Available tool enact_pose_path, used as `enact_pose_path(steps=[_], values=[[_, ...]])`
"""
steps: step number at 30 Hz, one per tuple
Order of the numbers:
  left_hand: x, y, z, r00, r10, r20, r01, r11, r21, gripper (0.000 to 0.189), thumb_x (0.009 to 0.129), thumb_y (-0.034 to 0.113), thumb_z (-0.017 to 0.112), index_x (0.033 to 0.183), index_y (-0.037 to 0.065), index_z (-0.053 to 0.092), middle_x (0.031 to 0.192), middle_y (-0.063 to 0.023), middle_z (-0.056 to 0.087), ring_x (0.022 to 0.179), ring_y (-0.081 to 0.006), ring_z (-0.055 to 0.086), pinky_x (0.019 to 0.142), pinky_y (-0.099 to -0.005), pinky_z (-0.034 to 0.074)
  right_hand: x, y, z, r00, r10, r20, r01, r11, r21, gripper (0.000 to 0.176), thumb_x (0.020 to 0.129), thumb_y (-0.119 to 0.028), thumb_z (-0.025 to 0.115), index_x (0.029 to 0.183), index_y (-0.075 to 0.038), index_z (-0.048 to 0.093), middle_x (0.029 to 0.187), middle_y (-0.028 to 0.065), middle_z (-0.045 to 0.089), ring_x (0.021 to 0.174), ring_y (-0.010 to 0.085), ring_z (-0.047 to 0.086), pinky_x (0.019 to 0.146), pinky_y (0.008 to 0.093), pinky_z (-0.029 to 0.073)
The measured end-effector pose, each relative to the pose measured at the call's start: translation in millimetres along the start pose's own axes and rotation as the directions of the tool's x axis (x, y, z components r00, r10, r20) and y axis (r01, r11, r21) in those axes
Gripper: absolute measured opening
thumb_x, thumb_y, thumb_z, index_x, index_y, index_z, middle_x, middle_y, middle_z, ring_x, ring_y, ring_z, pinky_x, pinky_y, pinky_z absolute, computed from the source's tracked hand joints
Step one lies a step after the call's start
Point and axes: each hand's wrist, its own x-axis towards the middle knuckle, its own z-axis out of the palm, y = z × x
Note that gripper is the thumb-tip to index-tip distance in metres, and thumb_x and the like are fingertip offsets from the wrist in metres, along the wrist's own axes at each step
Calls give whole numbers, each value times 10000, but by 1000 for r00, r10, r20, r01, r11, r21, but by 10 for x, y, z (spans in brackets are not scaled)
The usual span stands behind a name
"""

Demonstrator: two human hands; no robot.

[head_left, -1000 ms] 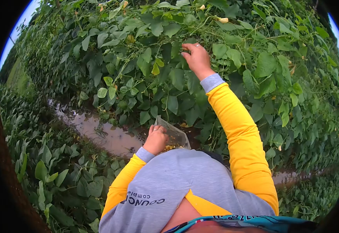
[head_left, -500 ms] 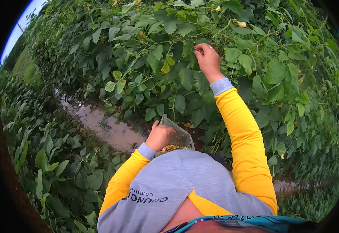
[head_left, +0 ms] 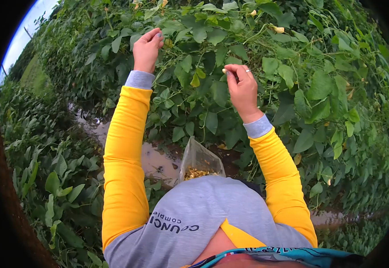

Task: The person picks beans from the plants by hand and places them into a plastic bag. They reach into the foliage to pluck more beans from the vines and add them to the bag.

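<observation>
Green vines point(head_left: 310, 85); right hand point(head_left: 242, 87) pinches pale flower point(head_left: 224, 70).

Ground: muddy furrow point(head_left: 230, 155) running upper left to lower right. Brown water point(head_left: 156, 161) pooled along it, showing again at lower right. Vines point(head_left: 301, 85) rooted on far bank; low plants point(head_left: 56, 178) cover near bank.

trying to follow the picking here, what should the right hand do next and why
Probably lower the right hand and drop the small pale bit it pinches into the open bag, which already holds similar yellowish pieces. The left hand is up in the leaves.
</observation>
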Motion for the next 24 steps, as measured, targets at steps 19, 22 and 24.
enact_pose_path(steps=[19,22,24], values=[[1125,152,-81,972,89,217,-192,831,521,247,935,217,770,1063,5,770,872,-25,771,735,-63,690,682,-211,563,-2290,-87,-302,709,288,644,-305,948,-89,166,874,-72,663,1013,-67,753,943,104,649,924,327,649,809,426,538],[1141,271,-306,950,32,311,-262,622,738,280,930,270,760,1070,29,782,802,0,750,660,-58,637,641,-228,516,-2262,-137,-321,697,285,657,-314,946,-77,166,874,-81,659,1009,-74,755,953,104,646,951,337,643,822,440,537],[964,407,-368,936,17,353,-325,429,843,256,921,256,743,1059,44,781,778,-13,735,656,-70,631,649,-251,517,-2242,-129,-328,736,278,617,-281,955,-95,160,877,-88,663,1006,-77,757,948,102,645,948,336,641,821,440,537]])
